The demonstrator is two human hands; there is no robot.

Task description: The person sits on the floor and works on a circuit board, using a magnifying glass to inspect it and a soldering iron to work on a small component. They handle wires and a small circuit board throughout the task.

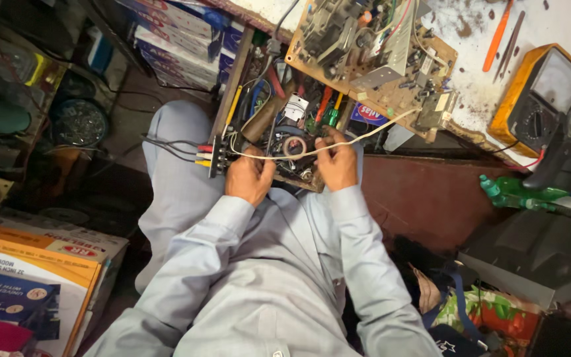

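The counter (563, 26) is showing a rough, stained white surface; the multimeter (536, 99) is wearing a matt orange plastic casing.

Both hands, left (248, 176) and right (336, 163), forward, fingers curled.

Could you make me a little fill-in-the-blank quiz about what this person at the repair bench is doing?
1. Both hands, left and right, hold a thin ____ wire stretched between them.
2. The wire runs up to a brown circuit ____ at the table edge.
3. The meter on the table has a ____ casing.
4. Under the hands is an open ____ full of tools.

Missing words: white; board; yellow; drawer
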